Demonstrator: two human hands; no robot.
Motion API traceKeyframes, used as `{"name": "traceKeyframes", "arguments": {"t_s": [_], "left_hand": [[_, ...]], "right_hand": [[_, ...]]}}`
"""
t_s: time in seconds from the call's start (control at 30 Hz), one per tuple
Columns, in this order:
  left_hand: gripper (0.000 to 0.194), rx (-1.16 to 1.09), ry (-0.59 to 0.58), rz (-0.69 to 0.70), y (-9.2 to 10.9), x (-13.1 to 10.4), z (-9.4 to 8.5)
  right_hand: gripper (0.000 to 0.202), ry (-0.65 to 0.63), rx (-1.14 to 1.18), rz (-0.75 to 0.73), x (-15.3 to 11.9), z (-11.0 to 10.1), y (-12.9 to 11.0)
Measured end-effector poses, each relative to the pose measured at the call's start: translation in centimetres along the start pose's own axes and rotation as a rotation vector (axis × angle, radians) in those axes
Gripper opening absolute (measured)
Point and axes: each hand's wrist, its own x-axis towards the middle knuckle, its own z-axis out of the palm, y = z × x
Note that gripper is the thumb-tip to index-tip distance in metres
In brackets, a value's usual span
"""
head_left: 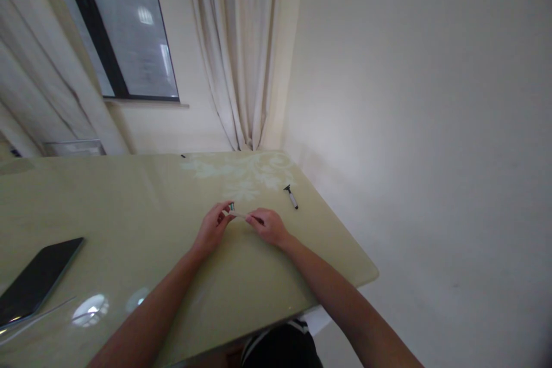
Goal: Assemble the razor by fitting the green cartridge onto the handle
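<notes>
Near the middle of the table, my left hand [212, 225] pinches a small teal-and-white piece [232, 206] between thumb and forefinger; its exact kind is too small to make out. A thin white stick [239, 215] runs from just below that piece across to my right hand [268, 225], whose fingers are closed around its other end. Whether the stick and the teal piece are joined I cannot tell. Beyond my right hand, a razor [291, 197] with a grey-and-black handle lies on the tabletop, its head pointing away from me.
The pale glossy table [129, 207] has its right edge near a white wall [422, 126]. A dark tablet-like slab [38, 279] lies at the left. One tiny dark object [183, 156] sits at the far edge, below curtains [235, 40] and a window [125, 23].
</notes>
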Motion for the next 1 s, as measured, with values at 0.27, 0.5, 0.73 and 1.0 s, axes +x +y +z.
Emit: {"name": "traceKeyframes", "arguments": {"t_s": [0.27, 0.5, 0.73, 1.0], "left_hand": [[0.034, -0.009, 0.019, -0.002, -0.6, 0.3, 0.0], [0.035, -0.003, 0.022, -0.003, -0.7, 0.5, 0.0], [0.037, -0.003, 0.034, -0.033, -0.9, 0.9, 0.1], [0.038, 0.001, 0.088, -0.069, -1.3, 1.0, -0.4]], "right_hand": [[0.041, 0.01, -0.055, 0.03, 0.5, 0.5, 0.3], [0.037, 0.014, -0.116, 0.065, 0.6, 0.7, 0.5], [0.041, 0.029, -0.169, 0.131, 1.3, 0.8, 0.1], [0.039, 0.063, -0.173, 0.155, 1.9, 1.8, -1.2]]}}
